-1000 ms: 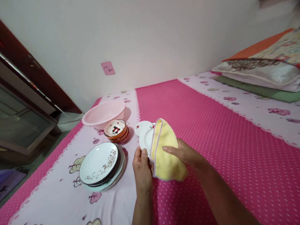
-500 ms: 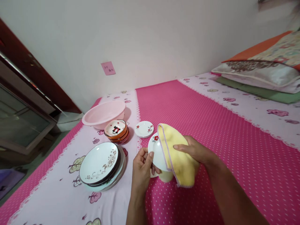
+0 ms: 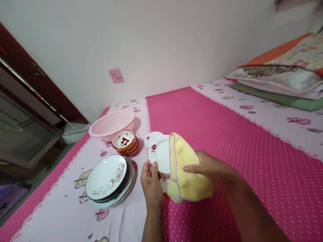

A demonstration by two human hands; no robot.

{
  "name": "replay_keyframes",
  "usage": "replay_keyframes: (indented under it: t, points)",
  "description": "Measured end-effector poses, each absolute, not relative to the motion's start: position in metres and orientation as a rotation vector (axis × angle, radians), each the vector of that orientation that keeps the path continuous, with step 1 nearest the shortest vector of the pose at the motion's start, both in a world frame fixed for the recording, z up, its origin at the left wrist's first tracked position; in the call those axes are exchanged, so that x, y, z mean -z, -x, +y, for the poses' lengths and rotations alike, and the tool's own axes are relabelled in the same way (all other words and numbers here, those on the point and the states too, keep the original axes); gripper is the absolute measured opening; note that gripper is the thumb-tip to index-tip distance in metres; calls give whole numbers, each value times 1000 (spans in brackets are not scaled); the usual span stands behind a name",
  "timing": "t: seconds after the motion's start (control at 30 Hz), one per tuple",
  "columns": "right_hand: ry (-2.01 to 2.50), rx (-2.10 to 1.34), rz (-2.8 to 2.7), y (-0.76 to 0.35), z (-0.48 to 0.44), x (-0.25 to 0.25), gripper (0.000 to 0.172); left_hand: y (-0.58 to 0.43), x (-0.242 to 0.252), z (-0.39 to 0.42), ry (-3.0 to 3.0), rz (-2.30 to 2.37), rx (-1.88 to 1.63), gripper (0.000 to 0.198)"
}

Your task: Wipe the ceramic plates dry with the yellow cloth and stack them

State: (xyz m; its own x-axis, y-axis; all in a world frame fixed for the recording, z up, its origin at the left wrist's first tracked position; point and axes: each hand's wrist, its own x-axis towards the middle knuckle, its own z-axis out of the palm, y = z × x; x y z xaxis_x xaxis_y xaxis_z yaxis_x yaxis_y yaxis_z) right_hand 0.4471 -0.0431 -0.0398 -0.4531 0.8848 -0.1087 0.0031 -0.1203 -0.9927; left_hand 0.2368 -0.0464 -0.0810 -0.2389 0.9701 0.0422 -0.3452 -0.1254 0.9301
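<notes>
My left hand (image 3: 153, 179) pinches the near left rim of a small white plate (image 3: 161, 153) with a red flower, thumb on top. A yellow cloth (image 3: 190, 171) with purple stitched edging is in my right hand (image 3: 205, 166), folded over the plate's right side and hiding that part. The thumb lies on the cloth's upper face; the other fingers are out of sight behind it. Partly covered by the held plate, another small flowered plate (image 3: 148, 135) lies on the bedspread. Something pale shows below my left fingers, too hidden to name.
On the left stand a stack of larger plates (image 3: 107, 178), several nested orange bowls (image 3: 125, 139) and a pink basin (image 3: 113, 125). The pink and white bedspread (image 3: 174, 111) runs to the wall. Folded bedding and pillows (image 3: 282, 77) are piled at the far right.
The held plate has moved left and slightly up, now overlapping the small plate behind it. My left hand has shifted slightly left. The cloth hangs differently, its lower part further left.
</notes>
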Motion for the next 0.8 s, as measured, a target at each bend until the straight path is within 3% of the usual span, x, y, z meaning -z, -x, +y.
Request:
replay_keyframes:
  t: [0.17, 0.27, 0.43, 0.67, 0.8]
  points:
    - [1857, -715, -1428, -482, -38, 37, 51, -229, 87, -40, -893, 1097, -1597, 35]
    - [2177, -412, -1475, -488, -33, 45, 59, -226, 88, -39, -847, 1107, -1614, 37]
    - [2029, -488, -1571, -481, -27, 61, 73, -224, 86, -37, -754, 1119, -1629, 42]
    - [1746, -897, -1752, -477, -34, 55, 30, -206, 99, -29, -546, 1169, -1603, 50]
    - [1597, -1131, -1745, -472, -36, 55, 26, -198, 106, -27, -466, 1180, -1585, 47]
